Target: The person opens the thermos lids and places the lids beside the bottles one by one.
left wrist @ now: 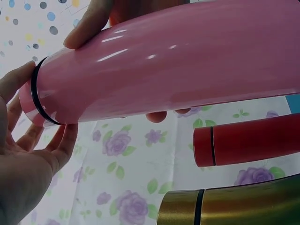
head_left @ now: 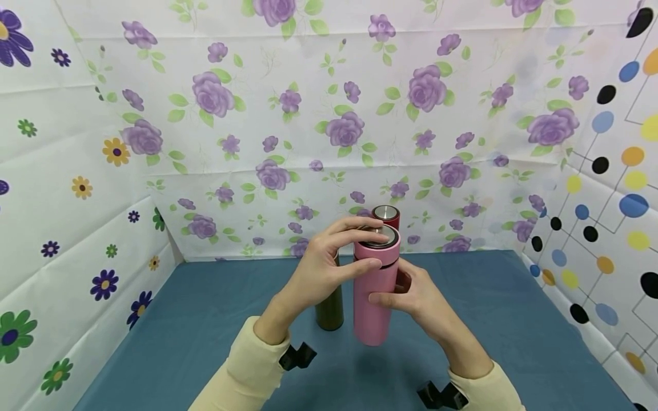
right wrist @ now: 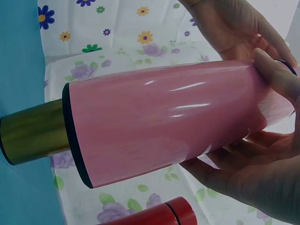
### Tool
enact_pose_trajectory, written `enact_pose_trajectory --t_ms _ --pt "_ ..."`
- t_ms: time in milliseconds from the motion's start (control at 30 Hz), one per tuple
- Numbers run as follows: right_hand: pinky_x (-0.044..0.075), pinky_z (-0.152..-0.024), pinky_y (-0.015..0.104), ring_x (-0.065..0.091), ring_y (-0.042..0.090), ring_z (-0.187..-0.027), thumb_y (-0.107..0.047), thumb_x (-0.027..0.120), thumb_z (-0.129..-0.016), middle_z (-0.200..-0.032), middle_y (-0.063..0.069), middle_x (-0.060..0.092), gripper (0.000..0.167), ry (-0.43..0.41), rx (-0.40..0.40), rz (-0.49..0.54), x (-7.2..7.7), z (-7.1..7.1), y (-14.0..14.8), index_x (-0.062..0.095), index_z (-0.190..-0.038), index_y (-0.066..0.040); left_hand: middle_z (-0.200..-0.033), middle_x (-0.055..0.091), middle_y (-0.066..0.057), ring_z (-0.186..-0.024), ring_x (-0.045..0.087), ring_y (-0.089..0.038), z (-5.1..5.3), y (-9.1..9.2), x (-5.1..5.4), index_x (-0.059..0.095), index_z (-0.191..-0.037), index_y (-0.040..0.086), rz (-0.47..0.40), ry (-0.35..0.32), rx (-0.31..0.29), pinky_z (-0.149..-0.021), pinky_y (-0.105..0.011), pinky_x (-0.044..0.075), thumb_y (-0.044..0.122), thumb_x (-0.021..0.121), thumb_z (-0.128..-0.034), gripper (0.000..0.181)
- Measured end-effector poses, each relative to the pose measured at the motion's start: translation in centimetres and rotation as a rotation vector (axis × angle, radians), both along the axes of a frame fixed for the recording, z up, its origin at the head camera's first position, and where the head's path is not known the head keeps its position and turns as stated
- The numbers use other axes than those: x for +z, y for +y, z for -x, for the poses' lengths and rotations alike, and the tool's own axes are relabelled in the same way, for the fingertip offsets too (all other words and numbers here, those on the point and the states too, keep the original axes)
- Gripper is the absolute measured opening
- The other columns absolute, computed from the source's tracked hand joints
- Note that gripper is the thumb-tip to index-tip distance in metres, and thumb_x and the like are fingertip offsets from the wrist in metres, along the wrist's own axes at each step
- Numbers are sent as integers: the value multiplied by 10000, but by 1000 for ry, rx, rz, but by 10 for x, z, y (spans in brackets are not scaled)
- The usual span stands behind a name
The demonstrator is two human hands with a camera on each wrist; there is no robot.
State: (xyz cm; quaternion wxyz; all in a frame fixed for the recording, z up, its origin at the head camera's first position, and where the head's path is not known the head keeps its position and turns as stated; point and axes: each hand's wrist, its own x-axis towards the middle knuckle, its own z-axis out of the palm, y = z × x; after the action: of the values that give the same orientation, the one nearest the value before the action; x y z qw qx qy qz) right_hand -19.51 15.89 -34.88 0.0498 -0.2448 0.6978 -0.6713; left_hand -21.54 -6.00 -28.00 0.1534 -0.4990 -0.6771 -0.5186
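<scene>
A pink thermos flask (head_left: 371, 311) with a black ring under its lid (head_left: 389, 255) stands nearly upright in front of me. My right hand (head_left: 424, 297) grips the body of the flask, thumb in front and fingers behind. My left hand (head_left: 329, 257) holds the lid, its thumb on the near side and fingers reaching over the top. In the left wrist view the left fingers (left wrist: 68, 145) curl about the lid end. The flask's base, with its dark rim (right wrist: 77, 136), shows in the right wrist view; it appears raised off the table.
An olive-green thermos flask (head_left: 330, 311) stands just left of the pink one, partly behind my left hand. Behind is a red thermos flask (head_left: 386, 214), mostly hidden. A blue cloth (head_left: 231, 302) covers the table, with patterned sheets (head_left: 308, 131) around it.
</scene>
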Motion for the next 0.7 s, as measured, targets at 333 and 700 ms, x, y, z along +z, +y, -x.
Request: enact_pose_trajectory --t_ms 333,700 --pt "590 -915 451 666 369 -1150 -160 768 -943 -1335 146 641 584 23 -12 -5 1 0 0 540 -1479 -149 -1422 567 -85 -1361 519 -226 0 2 -1 732 -1250 52 20 40 40 -1075 -414 501 -13 806 -893 370" --pt "588 -918 453 661 371 -1152 -170 759 -950 -1336 150 637 588 25 -3 -9 0 1 0 525 -1489 -140 -1519 542 -98 -1440 461 -251 3 -3 0 667 -1348 24 56 -10 -85 -1099 -443 488 -3 692 -986 363"
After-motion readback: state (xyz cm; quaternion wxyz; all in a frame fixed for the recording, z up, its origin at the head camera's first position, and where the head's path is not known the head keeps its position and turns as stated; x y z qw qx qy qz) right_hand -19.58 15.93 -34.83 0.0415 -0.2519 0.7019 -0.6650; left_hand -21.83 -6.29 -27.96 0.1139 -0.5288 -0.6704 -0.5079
